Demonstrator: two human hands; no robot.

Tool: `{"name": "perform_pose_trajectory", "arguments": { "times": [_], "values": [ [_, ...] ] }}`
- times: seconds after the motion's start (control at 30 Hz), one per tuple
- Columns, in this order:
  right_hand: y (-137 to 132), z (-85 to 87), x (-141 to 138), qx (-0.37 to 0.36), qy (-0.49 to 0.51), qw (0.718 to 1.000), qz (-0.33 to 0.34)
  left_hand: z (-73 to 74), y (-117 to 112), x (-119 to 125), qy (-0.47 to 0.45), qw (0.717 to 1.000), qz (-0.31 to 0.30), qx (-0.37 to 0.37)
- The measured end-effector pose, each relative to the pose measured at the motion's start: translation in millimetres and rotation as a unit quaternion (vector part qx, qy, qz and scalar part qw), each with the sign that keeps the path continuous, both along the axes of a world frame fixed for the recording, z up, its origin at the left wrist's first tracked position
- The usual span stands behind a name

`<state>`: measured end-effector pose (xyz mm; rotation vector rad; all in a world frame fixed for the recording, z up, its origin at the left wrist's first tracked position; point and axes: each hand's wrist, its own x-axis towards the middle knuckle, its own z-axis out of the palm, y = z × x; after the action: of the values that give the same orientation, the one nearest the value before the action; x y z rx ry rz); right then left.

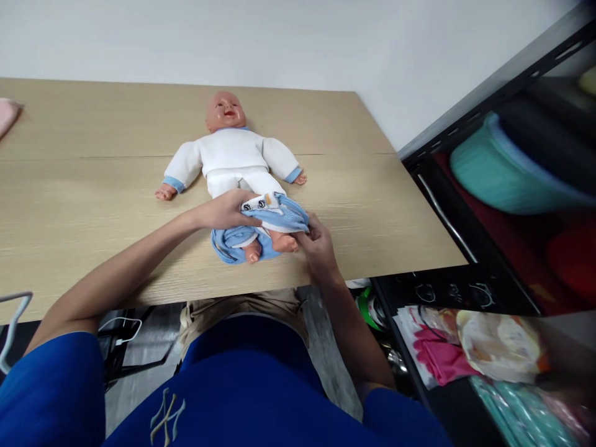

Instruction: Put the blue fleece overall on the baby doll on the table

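Note:
A baby doll (231,152) in a white top with blue cuffs lies on its back on the wooden table (69,205), head away from me. A pair of light blue trousers (279,217) is bunched around its lower legs, with both bare feet poking out. My left hand (223,210) grips the waistband of the blue trousers at the doll's left thigh. My right hand (316,239) pinches the same garment at its right edge, fingers closed on the cloth.
A pink cloth (7,115) lies at the table's far left edge. A white hanger (12,329) pokes in at the lower left. To the right stands a dark shelf rack (465,248) holding a teal bin (503,174) and packaged items (465,347).

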<state>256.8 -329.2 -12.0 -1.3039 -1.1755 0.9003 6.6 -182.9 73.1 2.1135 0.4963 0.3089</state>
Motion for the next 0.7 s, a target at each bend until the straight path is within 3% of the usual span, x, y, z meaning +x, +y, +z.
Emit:
{"name": "perform_pose_trajectory", "arguments": {
  "times": [0.1,0.17,0.23,0.33,0.47,0.6,0.7],
  "values": [
    [20,16.8,26,-0.023,-0.026,0.990,0.133,-2.0,4,-2,0.017,1.000,0.011,-0.018],
    [33,27.7,41,-0.054,-0.047,0.970,0.230,-5.4,5,-1,0.020,0.999,0.018,-0.039],
    [45,38.1,52,-0.057,-0.096,0.952,0.286,-8.6,5,0,0.013,0.998,0.019,-0.060],
    [65,50.6,59,-0.029,-0.182,0.930,0.319,-11.0,7,2,0.008,0.997,0.004,-0.082],
    [95,57.3,63,-0.049,-0.211,0.894,0.393,-7.0,7,4,0.023,0.996,-0.016,-0.079],
    [109,61.7,67,-0.038,-0.218,0.876,0.429,6.5,-4,-5,0.036,0.999,-0.011,-0.010],
    [106,66.2,67,-0.015,-0.192,0.880,0.434,19.0,-14,-24,0.063,0.995,0.049,0.064]
  ]
}}
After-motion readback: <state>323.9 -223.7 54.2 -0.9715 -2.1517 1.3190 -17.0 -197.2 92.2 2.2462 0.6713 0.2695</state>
